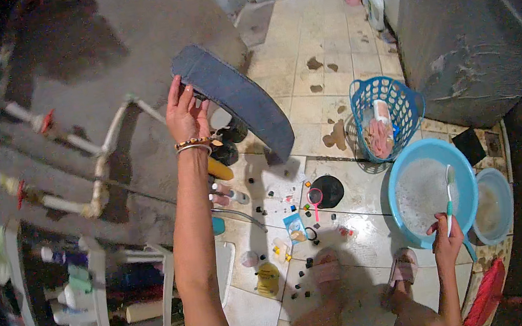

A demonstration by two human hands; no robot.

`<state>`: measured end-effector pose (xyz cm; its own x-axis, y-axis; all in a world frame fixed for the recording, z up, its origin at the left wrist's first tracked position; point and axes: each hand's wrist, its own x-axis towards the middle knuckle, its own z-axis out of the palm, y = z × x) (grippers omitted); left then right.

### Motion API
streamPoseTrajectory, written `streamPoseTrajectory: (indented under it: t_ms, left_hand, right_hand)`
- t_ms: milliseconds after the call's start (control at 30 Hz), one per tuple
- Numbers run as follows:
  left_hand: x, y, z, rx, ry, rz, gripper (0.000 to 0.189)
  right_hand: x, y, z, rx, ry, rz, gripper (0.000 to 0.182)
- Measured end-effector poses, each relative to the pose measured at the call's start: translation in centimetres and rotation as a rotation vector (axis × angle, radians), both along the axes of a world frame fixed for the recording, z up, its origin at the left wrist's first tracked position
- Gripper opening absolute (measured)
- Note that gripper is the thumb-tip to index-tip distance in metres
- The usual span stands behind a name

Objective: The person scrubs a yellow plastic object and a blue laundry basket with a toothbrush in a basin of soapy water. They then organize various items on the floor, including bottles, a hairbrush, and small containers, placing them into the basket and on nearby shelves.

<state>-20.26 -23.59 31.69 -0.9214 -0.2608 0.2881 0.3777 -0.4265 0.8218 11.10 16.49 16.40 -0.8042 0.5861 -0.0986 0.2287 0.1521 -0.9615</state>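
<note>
My left hand [188,110], with a beaded bracelet and a bangle at the wrist, is raised and grips the upper end of a long curved dark grey-blue piece [242,96] that looks padded or fabric-covered. The piece slants down to the right above the tiled floor. In my right hand [446,235] is a toothbrush [449,202] with a white and green handle, bristle end up. It is held over the near right part of a light blue basin [397,204] of sudsy water [421,196].
A blue perforated basket [398,115] holding cloth and a bottle stands behind the basin; a smaller basin [508,219] is at its right. Small black cubes, a pink ring-ended wand [315,198] and a blue packet [294,228] lie on the tiles. Pipes [99,174] run along the left wall.
</note>
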Motion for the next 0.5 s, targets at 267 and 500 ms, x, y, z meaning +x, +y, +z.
streamPoseTrajectory:
  t_ms: [267, 500]
  left_hand:
    - [13.1, -5.3, 12.7, 0.052, 0.032, 0.042, 0.044]
    - [22.4, -7.3, 18.5, 0.117, 0.148, -0.009, 0.044]
  right_hand:
    - [4.4, -5.4, 15.9, -0.100, 0.164, 0.192, 0.019]
    - [5.6, -13.2, 22.7, -0.292, 0.144, 0.460, 0.021]
